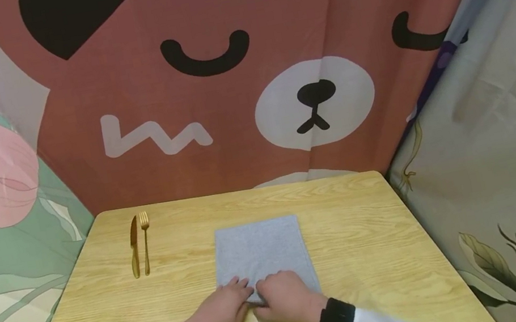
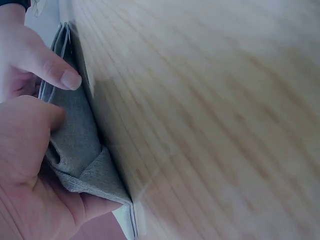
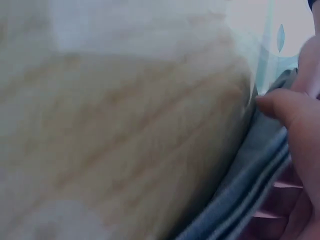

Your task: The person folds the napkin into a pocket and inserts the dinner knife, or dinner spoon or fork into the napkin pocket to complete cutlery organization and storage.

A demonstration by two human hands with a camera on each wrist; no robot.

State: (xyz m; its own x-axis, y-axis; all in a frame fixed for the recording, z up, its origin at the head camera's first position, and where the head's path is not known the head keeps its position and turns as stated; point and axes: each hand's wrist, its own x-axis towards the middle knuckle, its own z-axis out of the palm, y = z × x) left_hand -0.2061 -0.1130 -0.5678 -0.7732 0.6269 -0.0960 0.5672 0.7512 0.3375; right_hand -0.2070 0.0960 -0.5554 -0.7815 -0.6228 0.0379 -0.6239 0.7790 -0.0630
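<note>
A grey-blue cloth napkin (image 1: 263, 246), folded into a layered square, lies on the table in front of me. At its near edge, my left hand (image 1: 224, 308) holds the cloth, fingers over the top and thumb at the folded front side. Right beside it my right hand (image 1: 287, 297) pinches the same edge, its fingers curled. The left wrist view shows both thumbs against the napkin's front fold (image 2: 75, 130), with one corner flap turned over. Several stacked layers of the napkin (image 3: 255, 170) show beneath the right thumb in the right wrist view.
A gold knife (image 1: 135, 246) and a gold fork (image 1: 146, 241) lie side by side at the table's far left. The wooden table (image 1: 364, 234) ends at a printed bear curtain (image 1: 237, 159) behind, with patterned curtains on both sides.
</note>
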